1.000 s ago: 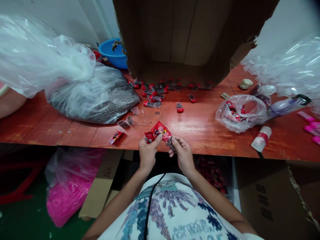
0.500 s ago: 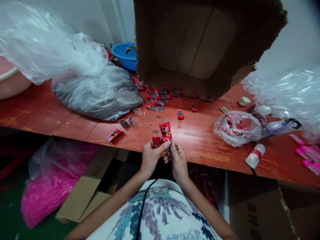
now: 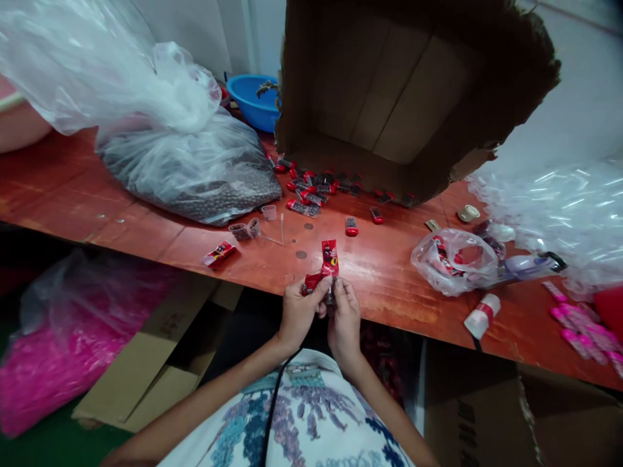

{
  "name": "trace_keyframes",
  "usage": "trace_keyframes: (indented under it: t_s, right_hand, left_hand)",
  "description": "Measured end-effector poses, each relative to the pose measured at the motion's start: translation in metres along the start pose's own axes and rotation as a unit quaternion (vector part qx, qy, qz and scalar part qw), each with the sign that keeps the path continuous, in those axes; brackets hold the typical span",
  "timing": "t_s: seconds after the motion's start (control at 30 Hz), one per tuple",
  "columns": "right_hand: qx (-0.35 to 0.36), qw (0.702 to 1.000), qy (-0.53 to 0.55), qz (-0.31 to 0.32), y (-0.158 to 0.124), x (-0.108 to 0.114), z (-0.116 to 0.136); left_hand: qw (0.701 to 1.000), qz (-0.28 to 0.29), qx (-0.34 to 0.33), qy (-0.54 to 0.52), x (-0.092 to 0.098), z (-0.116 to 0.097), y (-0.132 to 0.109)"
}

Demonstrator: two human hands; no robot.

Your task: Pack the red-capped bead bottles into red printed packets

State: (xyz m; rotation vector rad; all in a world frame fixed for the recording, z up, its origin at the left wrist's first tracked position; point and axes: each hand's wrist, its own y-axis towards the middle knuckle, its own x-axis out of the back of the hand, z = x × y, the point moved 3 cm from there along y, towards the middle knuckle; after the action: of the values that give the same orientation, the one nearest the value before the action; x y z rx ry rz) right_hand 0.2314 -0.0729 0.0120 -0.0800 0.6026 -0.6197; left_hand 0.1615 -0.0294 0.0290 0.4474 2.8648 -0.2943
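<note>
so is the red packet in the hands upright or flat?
Upright: the red packet stands on end, its lower end pinched between left hand and right hand.

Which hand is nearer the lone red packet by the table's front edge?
Left. The left hand is right of and below the lone red packet; the right hand lies farther right.

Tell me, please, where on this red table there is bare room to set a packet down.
Bare table lies left, between the big clear bag and the near edge, and between the right hand and the small bag. Before the cardboard box, scattered packets crowd it.
</note>
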Motion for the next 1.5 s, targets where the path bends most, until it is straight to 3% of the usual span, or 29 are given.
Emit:
trace_keyframes:
  t_s: [0.23,0.43,0.57,0.67,0.73,0.83,0.97,1.13,1.3,1.4,1.5]
  right_hand:
    - [-0.052,0.998,0.027,0.021,-0.002,-0.001,0.004]
    - [-0.095,0.995,0.018,0.028,-0.002,-0.002,0.002]
    - [-0.196,0.978,0.021,0.062,-0.004,-0.002,-0.001]
    - [-0.233,0.967,0.006,0.106,-0.005,-0.002,-0.004]
    - [-0.189,0.974,-0.023,0.118,-0.004,-0.001,-0.003]
    - [-0.064,0.987,-0.095,0.112,-0.004,0.002,0.005]
    - [0.024,0.973,-0.203,0.104,-0.010,0.001,0.014]
    - [0.078,0.961,-0.244,0.107,-0.015,-0.003,0.015]
    - [0.120,0.957,-0.254,0.071,-0.018,-0.001,0.013]
    - [0.108,0.966,-0.229,0.051,-0.019,-0.001,0.011]
    - [0.051,0.981,-0.176,0.055,-0.019,-0.001,0.006]
  left_hand:
    - [1.000,-0.016,0.010,-0.006,0.006,-0.008,-0.002]
    - [0.998,-0.066,0.022,0.006,0.022,-0.012,0.011]
    - [0.990,0.016,0.111,-0.081,0.026,-0.012,0.022]
    - [0.980,0.082,0.136,-0.120,0.027,-0.015,0.025]
    - [0.980,0.086,0.130,-0.126,0.029,-0.017,0.025]
    - [0.983,0.073,0.120,-0.115,0.032,-0.019,0.025]
    - [0.988,0.068,0.102,-0.097,0.034,-0.019,0.025]
    - [0.991,0.068,0.083,-0.082,0.028,-0.020,0.018]
    - [0.989,0.065,0.090,-0.095,0.015,-0.023,0.008]
    - [0.986,0.083,0.099,-0.101,0.009,-0.023,0.005]
    - [0.980,0.118,0.117,-0.112,0.005,-0.019,0.004]
